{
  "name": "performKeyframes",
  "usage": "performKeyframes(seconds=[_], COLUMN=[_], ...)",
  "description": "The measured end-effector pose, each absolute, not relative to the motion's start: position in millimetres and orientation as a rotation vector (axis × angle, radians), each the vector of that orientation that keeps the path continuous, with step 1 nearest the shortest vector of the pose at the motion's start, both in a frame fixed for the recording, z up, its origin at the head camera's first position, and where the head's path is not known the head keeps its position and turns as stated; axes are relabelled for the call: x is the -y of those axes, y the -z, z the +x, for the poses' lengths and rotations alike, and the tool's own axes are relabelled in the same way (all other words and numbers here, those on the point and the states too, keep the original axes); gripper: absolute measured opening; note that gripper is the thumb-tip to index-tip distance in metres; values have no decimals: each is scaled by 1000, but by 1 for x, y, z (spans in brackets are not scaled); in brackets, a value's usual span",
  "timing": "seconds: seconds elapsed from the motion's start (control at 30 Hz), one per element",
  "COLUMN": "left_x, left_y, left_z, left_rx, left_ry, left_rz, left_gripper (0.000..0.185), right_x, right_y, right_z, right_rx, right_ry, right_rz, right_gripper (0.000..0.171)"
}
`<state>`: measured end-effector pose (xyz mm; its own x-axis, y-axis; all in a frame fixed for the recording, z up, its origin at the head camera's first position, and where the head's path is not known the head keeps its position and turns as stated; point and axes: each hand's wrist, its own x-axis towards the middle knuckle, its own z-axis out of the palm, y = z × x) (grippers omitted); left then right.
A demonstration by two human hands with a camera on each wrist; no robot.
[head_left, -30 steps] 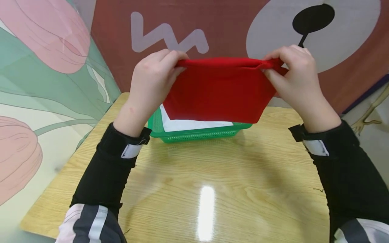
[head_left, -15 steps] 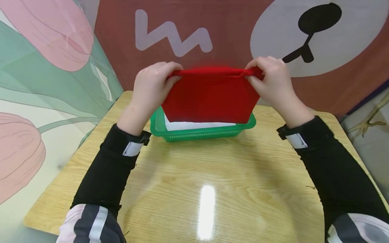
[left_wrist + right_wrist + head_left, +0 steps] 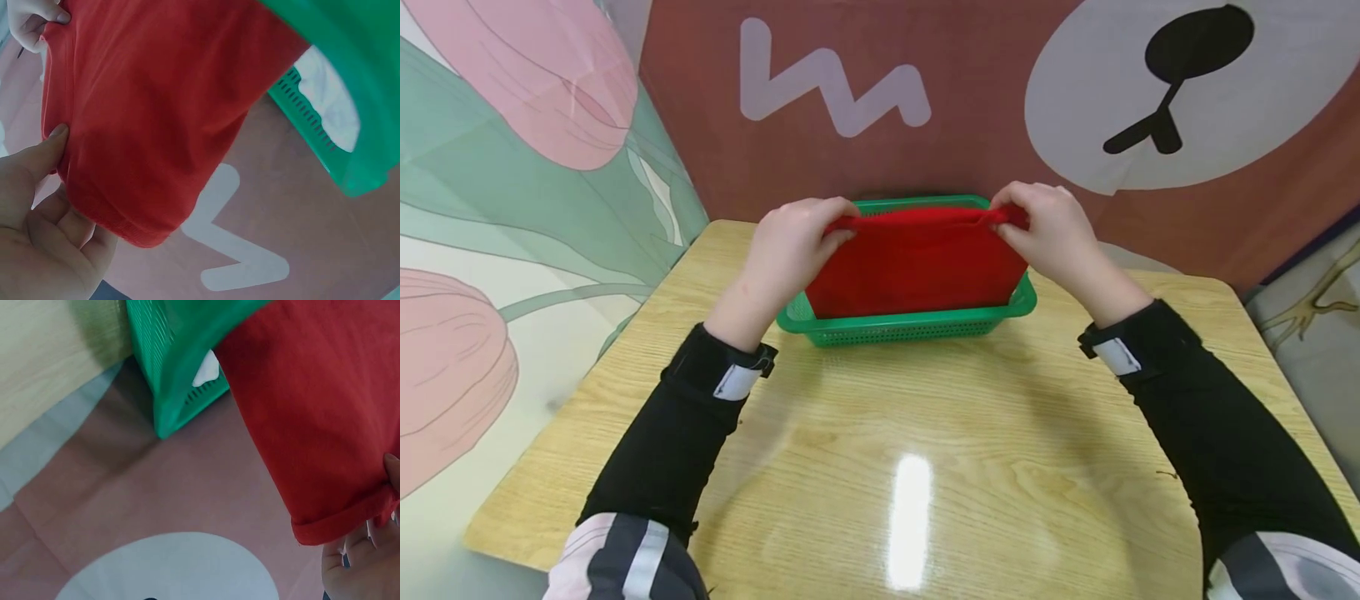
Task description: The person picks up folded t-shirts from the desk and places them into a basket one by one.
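A folded piece of red cloth (image 3: 917, 267) hangs between my two hands, its lower edge down behind the front rim of the green plastic basket (image 3: 917, 322). My left hand (image 3: 793, 250) pinches the top left corner between thumb and fingers. At the top right corner my right hand (image 3: 1045, 229) does the same, with a bit of fabric bunched in the grip. White material (image 3: 328, 94) shows inside the basket in the left wrist view; in the head view the red cloth hides it. The right wrist view shows the cloth's rolled or folded upper edge (image 3: 344, 515).
The basket stands at the back of a light wooden table (image 3: 820, 467), close to a wall covering (image 3: 970, 117) with a brown cartoon face. A floral wall (image 3: 550, 217) runs along the left. Light glares off the table's middle.
Both hands have come down with the red cloth, and the right has also moved left, nearer the left hand. The cloth's lower part has gone into the basket, covering the white material.
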<state>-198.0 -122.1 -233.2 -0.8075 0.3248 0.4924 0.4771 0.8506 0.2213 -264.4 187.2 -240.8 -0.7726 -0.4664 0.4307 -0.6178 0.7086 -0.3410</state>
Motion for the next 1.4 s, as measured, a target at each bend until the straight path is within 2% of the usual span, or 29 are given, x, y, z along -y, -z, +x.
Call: performKeyframes(seconds=[0.5,0.87,1.4], left_x=[129,131,138], left_y=[247,245,246], left_z=[-221,-243,-280], left_rx=[2690,2778,3071], left_ry=[520,408,265], left_rz=[-559,-552,-566], left_gripper=[24,21,30], right_x=[-180,-169,-147], right_y=[251,244,251], right_z=[-287,-308,-338], right_rx=[2823,2964,3104], right_ry=[-858,-871,-854], right_rz=[790,793,715], right_gripper=[17,24,30])
